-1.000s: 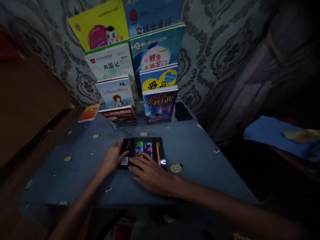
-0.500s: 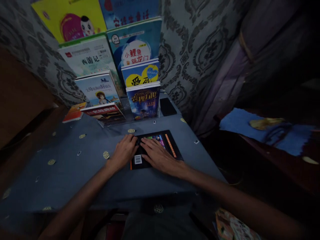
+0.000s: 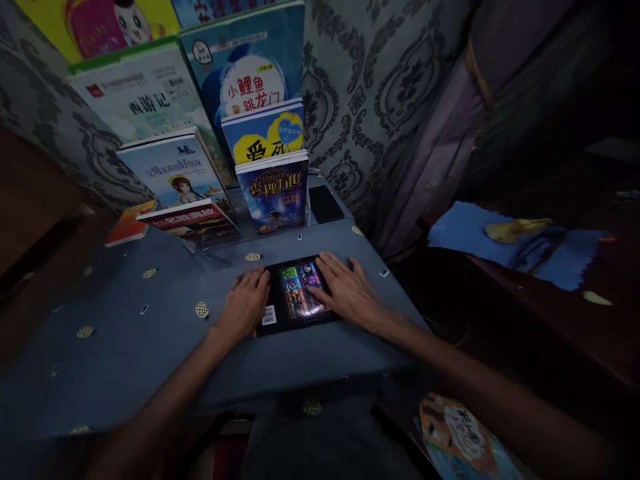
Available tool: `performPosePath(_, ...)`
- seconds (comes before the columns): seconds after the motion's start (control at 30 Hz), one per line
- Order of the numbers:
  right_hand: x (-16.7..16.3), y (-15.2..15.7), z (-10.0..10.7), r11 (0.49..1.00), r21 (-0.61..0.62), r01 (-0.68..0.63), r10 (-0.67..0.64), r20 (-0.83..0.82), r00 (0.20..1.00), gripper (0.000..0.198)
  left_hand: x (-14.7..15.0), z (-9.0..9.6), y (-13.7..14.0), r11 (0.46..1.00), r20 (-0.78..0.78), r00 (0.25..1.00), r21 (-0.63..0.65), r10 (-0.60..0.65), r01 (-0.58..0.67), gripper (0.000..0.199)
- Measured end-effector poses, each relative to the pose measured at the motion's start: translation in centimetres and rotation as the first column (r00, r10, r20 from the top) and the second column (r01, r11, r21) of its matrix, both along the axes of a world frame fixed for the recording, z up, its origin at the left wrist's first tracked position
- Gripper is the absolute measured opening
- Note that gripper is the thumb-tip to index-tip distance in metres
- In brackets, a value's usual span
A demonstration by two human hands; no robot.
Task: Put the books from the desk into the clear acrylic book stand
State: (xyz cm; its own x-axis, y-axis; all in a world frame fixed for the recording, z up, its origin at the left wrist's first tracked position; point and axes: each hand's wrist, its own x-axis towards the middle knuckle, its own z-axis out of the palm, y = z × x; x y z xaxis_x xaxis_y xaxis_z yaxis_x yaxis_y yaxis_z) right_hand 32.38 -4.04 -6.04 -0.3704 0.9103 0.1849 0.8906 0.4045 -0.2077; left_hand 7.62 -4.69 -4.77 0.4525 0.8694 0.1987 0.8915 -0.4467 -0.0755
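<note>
A black book (image 3: 295,293) lies flat on the cloth-covered table, with a block of colourful pictures and a white barcode showing on its upper face. My left hand (image 3: 244,301) rests over its left edge, fingers stretched forward. On the right part of the cover lies my right hand (image 3: 350,291), palm down, with its fingers extended and the thumb out over the pictures. Beyond the hands, several children's books stand in a tiered rack, among them a dark blue book (image 3: 276,193) and a thin red book (image 3: 193,221).
A dark phone-like slab (image 3: 326,204) lies right of the rack. An orange book (image 3: 130,223) is left of it. At right, a blue cloth (image 3: 460,230) covers part of a dark red surface. More books (image 3: 465,433) sit low at the bottom right. A patterned curtain (image 3: 380,80) hangs behind.
My right hand has slid right across the book, uncovering its pictures. My left hand stays at the left edge. The view has shifted slightly.
</note>
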Motion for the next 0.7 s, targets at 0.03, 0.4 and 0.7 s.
performPosePath(0.03,0.4,0.1,0.0,1.000,0.004,0.012,-0.012,-0.003,1.000,0.064,0.1,0.1,0.0,1.000,0.002,1.000,-0.011,0.003,-0.003,0.033)
performPosePath(0.4,0.9,0.3,-0.4,0.995,0.100,-0.004,0.008,-0.036,0.999,0.064,-0.8,2.4,-2.4,0.975,0.020,0.994,-0.195,-0.105,0.107,0.054)
performPosePath(0.7,1.7,-0.7,1.0,0.980,0.191,0.050,-0.063,0.063,0.996,0.052,-2.7,2.3,-3.4,0.953,-0.028,0.978,-0.230,-0.208,0.196,0.046)
